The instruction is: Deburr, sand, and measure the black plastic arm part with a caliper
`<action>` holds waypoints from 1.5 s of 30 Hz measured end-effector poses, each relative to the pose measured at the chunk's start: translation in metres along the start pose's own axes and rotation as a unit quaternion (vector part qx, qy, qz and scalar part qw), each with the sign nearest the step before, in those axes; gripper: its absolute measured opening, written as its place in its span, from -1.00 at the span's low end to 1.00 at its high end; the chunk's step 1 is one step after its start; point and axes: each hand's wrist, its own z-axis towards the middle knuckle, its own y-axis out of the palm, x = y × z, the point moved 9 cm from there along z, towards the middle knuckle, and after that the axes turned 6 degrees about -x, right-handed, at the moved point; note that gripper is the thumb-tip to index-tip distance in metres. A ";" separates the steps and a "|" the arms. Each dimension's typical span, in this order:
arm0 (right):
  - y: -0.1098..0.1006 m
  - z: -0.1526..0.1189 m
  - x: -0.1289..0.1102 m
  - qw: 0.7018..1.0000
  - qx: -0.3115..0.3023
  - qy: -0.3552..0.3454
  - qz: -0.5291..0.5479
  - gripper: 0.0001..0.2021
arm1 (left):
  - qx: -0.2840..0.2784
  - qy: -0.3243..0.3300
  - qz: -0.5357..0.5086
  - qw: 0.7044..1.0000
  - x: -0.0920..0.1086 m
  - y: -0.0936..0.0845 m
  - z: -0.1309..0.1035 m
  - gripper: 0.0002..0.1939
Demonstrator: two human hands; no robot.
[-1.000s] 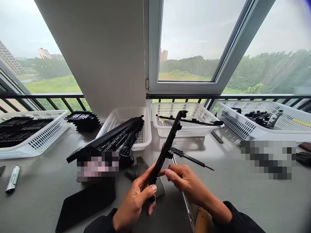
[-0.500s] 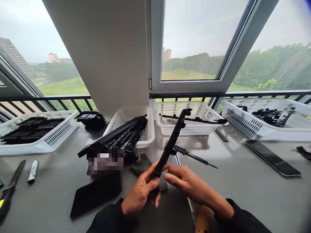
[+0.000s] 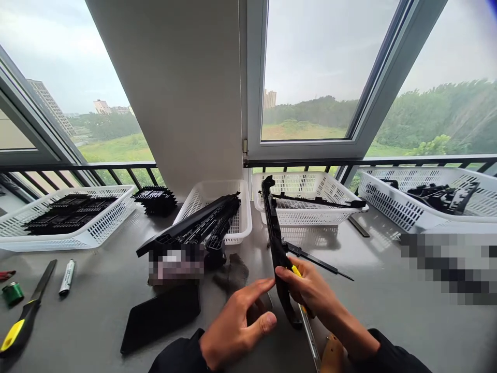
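Observation:
My right hand (image 3: 306, 285) grips a long black plastic part (image 3: 274, 228), which stands nearly upright, its hooked top end in front of a white basket. A tool with a yellow handle (image 3: 297, 271) is in the same hand, mostly hidden by the fingers, so its kind does not show. My left hand (image 3: 243, 321) is open, thumb and index finger apart, with the index fingertip at the part's left side; whether it touches is unclear. Behind the part, a black caliper-like tool (image 3: 314, 257) lies on the grey table (image 3: 373, 321).
White baskets (image 3: 93, 228) with black parts line the back. More long black parts (image 3: 194, 223) lean on the middle basket. A black flat object (image 3: 161, 316), a file (image 3: 29, 311), a marker (image 3: 67, 278) and a green roll (image 3: 13, 293) lie leftward. Near the front is a wooden handle (image 3: 333, 352).
My left hand has let go of the black part and opened. The right hand now grips it along with the yellow tool, and the part has turned more upright.

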 end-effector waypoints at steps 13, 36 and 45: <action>-0.015 0.001 0.008 0.995 0.058 -0.003 0.075 -0.32 | 0.366 -0.221 0.431 0.795 -0.043 -0.142 -0.086 -0.25; -0.017 -0.002 0.005 0.994 0.079 -0.003 0.075 -0.26 | 0.309 -0.211 0.505 0.778 -0.059 -0.150 -0.061 -0.29; -0.020 -0.001 0.007 0.994 0.087 -0.001 0.073 -0.27 | 0.322 -0.202 0.461 0.802 -0.052 -0.152 -0.061 -0.32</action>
